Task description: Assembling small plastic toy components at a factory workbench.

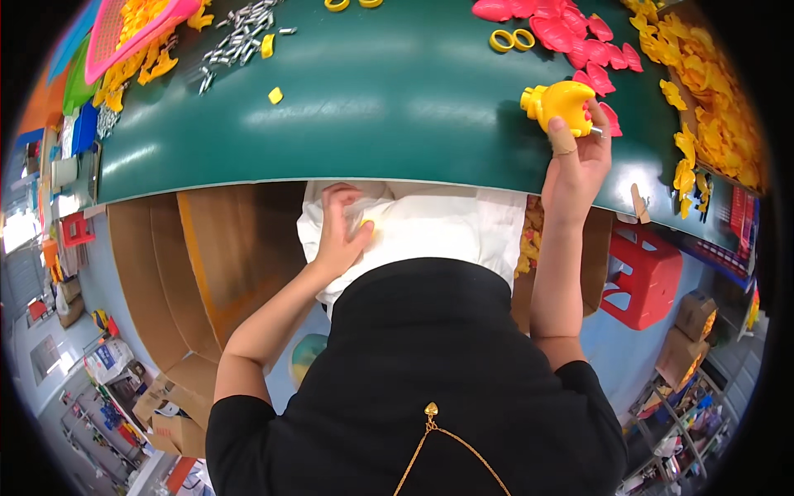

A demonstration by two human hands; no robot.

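My right hand (576, 157) is raised over the right part of the green table, closed around a yellow plastic toy part (566, 103). The part has a rounded, curved body and a ribbed knob on its left end. A small metal pin (596, 131) shows at its lower right, beside my fingers. A tan bandage wraps my right thumb. My left hand (337, 236) rests over the white cloth (438, 219) on my lap, thumb and fingers apart. Next to the left thumb tip lies a small yellow piece (368, 223), partly hidden.
On the green table (372, 124) lie metal pins (236, 41), yellow rings (513, 40), pink shell-like parts (562, 29) and a small yellow piece (275, 96). A pink basket (136, 37) stands far left; a box of yellow parts (719, 99) far right. Below are a cardboard box (157, 264) and red stool (649, 277).
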